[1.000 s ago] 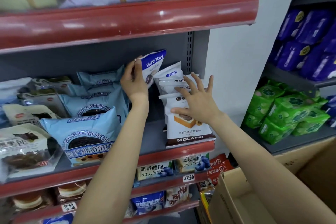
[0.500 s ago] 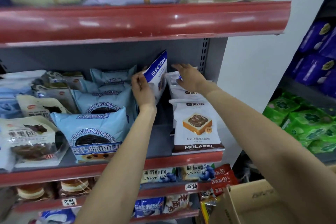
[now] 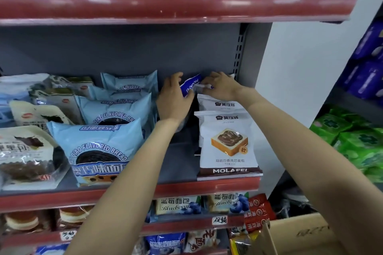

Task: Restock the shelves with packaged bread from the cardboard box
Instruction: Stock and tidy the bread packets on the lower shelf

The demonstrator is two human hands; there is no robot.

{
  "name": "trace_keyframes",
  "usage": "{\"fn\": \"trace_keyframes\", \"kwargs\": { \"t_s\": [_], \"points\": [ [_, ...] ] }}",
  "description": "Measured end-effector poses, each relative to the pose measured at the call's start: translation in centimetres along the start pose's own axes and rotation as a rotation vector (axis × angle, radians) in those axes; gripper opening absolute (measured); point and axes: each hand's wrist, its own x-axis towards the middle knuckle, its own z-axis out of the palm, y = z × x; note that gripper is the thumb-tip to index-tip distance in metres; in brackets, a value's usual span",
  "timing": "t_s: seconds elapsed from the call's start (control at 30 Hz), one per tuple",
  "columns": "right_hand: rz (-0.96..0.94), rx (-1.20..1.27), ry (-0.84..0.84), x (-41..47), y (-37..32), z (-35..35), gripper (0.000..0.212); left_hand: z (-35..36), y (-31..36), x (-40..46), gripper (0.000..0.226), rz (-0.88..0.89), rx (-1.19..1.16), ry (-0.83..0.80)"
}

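Cardboard box (image 3: pixel 298 234) sits nearest, low at right, flaps open; only a flap and one outer wall show, so what stock remains inside cannot be told. Beside it, red sachets (image 3: pixel 259 212) hang at the shelf end.

Lower shelves: blueberry packs (image 3: pixel 178 205) behind a red rail with a handwritten tag (image 3: pixel 220 220); round cakes (image 3: pixel 20 220) to the left; more packs lower down, partly cut off.

Middle shelf (image 3: pixel 132 192), grey deck, red front lip. Left half well filled: pale blue bread bags (image 3: pixel 99 151) in a row running back, clear-window bags (image 3: pixel 24 157) at far left. Right end: a white Molafei pack (image 3: pixel 228 143) stands upright at the lip, a second one just behind it. Bare grey deck between the blue row and the white row.

Task item: a blue-edged pack (image 3: pixel 189 87), tilted, up at the back of the white row, near the rear panel. Left hand (image 3: pixel 173 99) grips it from the left, fingers curled round its edge. Right hand (image 3: pixel 219 87) pinches the top of the pack, or of the one next to it; which one is unclear.

Judgement: restock is mid-way. This pack is being seated, not yet released. Room is left in the gap and behind the front pack.

Beyond: grey back panel, slotted upright (image 3: pixel 238 56), red top shelf (image 3: pixel 178 0) overhead. White wall at right, then a second rack with green packs (image 3: pixel 356 141) and purple packs (image 3: pixel 366 74).
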Motion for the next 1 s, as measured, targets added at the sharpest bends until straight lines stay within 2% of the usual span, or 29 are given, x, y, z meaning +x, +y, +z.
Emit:
{"fn": "trace_keyframes", "kwargs": {
  "t_s": [0.1,0.2,0.3,0.47,0.57,0.63,0.7,0.73,0.8,0.83,0.87,0.93,1.0],
  "points": [
    [0.009,0.001,-0.021,-1.8,-0.1,-0.3,0.051,0.1,0.7,1.1,0.048,0.082,0.322,-0.070],
    [-0.008,0.068,-0.080,-3.2,0.6,-0.4,0.067,0.4,2.2,2.7,0.045,0.147,0.600,-0.147],
    [-0.060,0.060,-0.096,-4.6,1.5,-0.6,0.071,0.7,3.3,4.2,0.043,0.211,0.725,-0.232],
    [-0.066,0.115,-0.124,-5.3,2.0,-0.4,0.076,0.8,2.8,4.7,0.043,0.197,0.840,-0.357],
    [-0.070,0.121,-0.109,-5.2,2.1,-0.3,0.079,0.0,1.5,4.3,0.044,0.156,0.676,-0.233],
    [-0.067,0.139,-0.099,-5.0,2.2,-0.2,0.077,-0.4,0.7,3.6,0.051,0.149,0.517,-0.021],
    [-0.042,0.160,-0.064,-4.8,2.2,-0.2,0.073,0.1,0.2,2.6,0.054,0.140,0.234,0.197],
    [-0.018,0.181,-0.032,-4.6,2.1,-0.3,0.071,0.7,0.1,2.2,0.054,0.119,0.055,0.255],
    [0.038,0.222,0.026,-4.0,1.7,-0.4,0.070,2.1,-0.4,1.5,0.052,0.062,-0.243,0.246],
    [0.063,0.229,0.043,-3.8,1.4,-0.5,0.071,2.7,-1.0,1.2,0.051,0.033,-0.309,0.202],
    [0.082,0.231,0.051,-3.5,1.2,-0.5,0.072,3.2,-1.8,0.9,0.054,-0.010,-0.315,0.142],
    [0.100,0.221,0.054,-3.3,0.8,-0.4,0.071,3.7,-3.3,0.3,0.073,-0.144,-0.216,-0.019],
    [0.096,0.200,0.056,-3.2,0.7,-0.2,0.070,3.7,-3.9,-0.2,0.089,-0.146,-0.082,-0.097]
  ]
}}
